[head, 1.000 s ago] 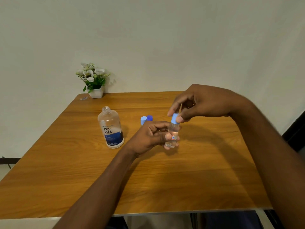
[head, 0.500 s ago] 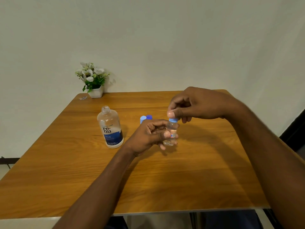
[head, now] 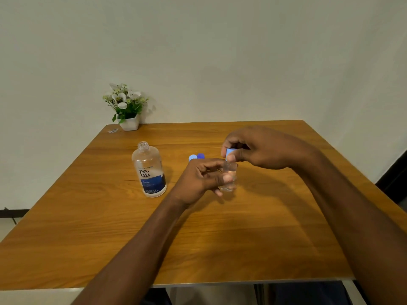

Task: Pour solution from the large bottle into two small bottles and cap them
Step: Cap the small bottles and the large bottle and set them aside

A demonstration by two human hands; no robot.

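Two hands meet at a small clear bottle (head: 229, 177), held upright just above the desk (head: 242, 238) a little right of centre. The left hand (head: 202, 179) wraps the bottle's lower body, thumb across its front; this grip is closed on the bottle. The right hand (head: 259, 148) reaches in from the right, its thumb and fingers pinched shut on a light blue cap (head: 229, 153) sitting on the bottle's neck. To the left stands the large bottle (head: 149, 170), upright, uncapped, with a blue and white label. Between the large bottle and the hands, on the far side, lie two further caps (head: 196, 156), one light blue and one darker blue, partly hidden by the left hand. A potted plant (head: 126, 106) with white flowers occupies the far left corner against the wall.
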